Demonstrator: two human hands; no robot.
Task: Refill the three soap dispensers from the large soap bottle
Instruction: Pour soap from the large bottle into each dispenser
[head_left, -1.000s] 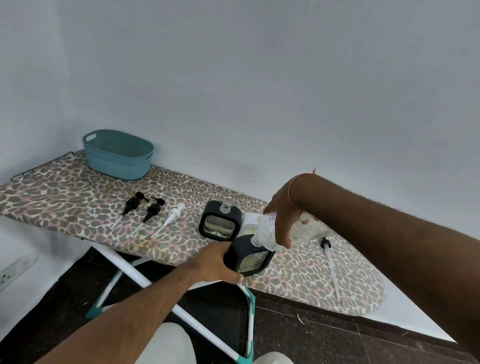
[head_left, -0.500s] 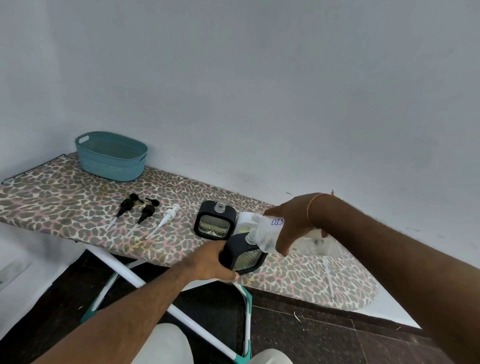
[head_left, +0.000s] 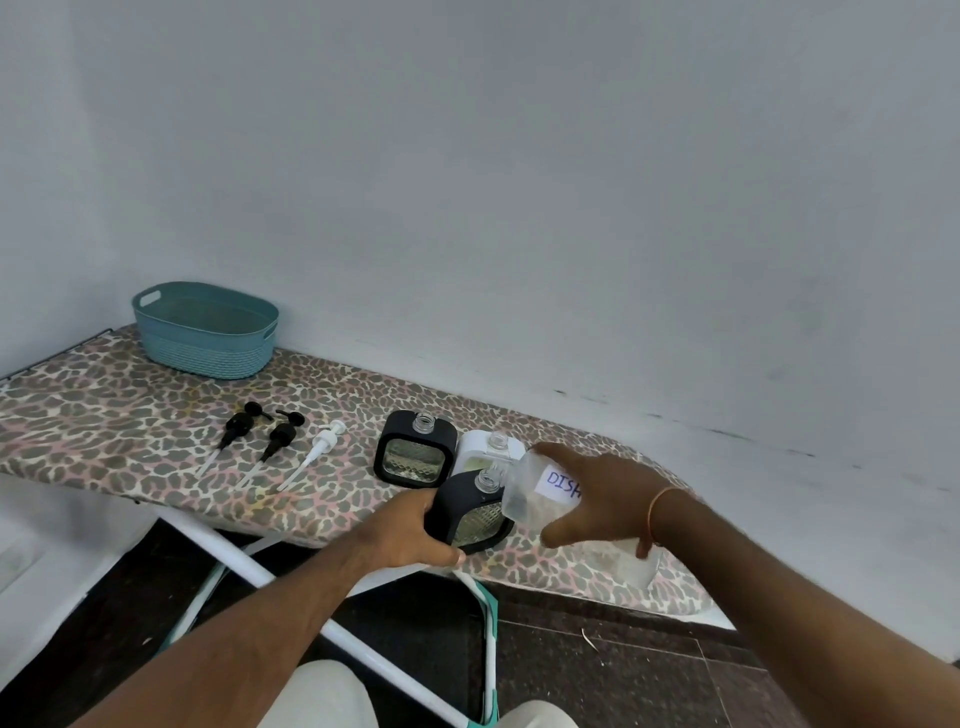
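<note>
The right hand (head_left: 597, 499) grips a large clear plastic soap bottle (head_left: 550, 512) tipped sideways, its mouth at the open neck of a black square dispenser (head_left: 470, 514) which the left hand (head_left: 410, 535) holds at the leopard-print worktop (head_left: 104, 415) edge. This looks like a pour under way. A second black dispenser (head_left: 415, 449) and a white one (head_left: 485, 449) stand uncapped just behind; three pumps (head_left: 280, 441) lie aside, refitting left.
</note>
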